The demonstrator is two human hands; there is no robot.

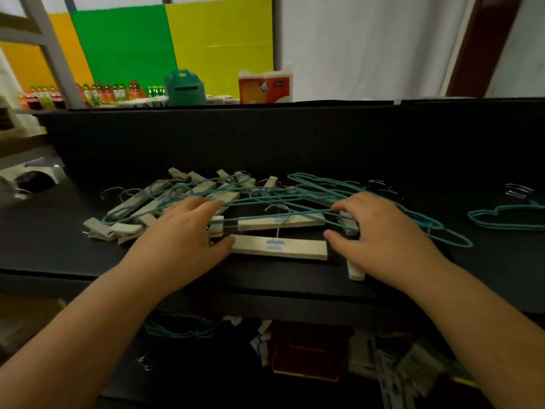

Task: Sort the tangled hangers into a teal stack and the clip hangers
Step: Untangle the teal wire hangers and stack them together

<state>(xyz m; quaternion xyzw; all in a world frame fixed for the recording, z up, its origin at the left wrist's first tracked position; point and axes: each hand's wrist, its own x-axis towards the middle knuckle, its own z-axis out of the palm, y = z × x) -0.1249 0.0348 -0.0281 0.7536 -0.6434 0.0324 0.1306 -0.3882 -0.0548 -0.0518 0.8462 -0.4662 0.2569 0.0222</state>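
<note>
A tangled pile of thin teal hangers and cream clip hangers lies on the black table. The nearest cream clip hanger lies flat at the front, between my hands. My left hand rests palm down on the pile's left part, its thumb touching that hanger's left end. My right hand hovers palm down over the right part, fingers loosely bent over teal wires and a cream clip. A separate teal hanger lies alone at the far right.
A low black wall runs behind the table. Beyond it stand bottles, a green box and an orange pack. Under the table's front edge lie more teal hangers and cream clips.
</note>
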